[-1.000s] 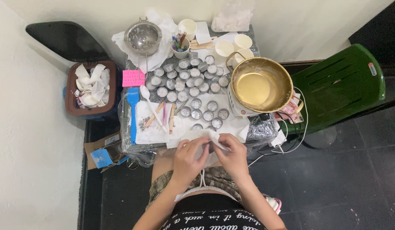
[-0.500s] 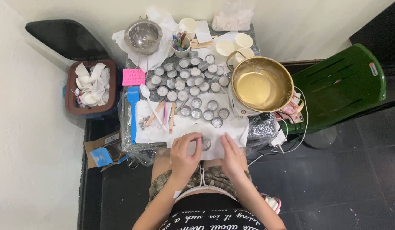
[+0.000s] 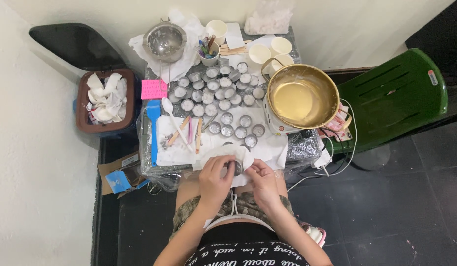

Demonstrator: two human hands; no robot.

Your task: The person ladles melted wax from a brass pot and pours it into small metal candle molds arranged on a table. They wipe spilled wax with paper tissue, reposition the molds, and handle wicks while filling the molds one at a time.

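Left hand [image 3: 214, 176] pinches a small metal tin [image 3: 236, 167] at the near table [image 3: 307, 145] edge over white paper [image 3: 223, 151], right hand [image 3: 262, 178] fingers curled beside it — light, thin-walled, likely slippery, so best gripped by the rim.

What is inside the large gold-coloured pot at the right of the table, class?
The gold-coloured pot holds a pale yellow liquid that covers its whole bottom. Nothing floats on it; anything beneath the surface cannot be seen.
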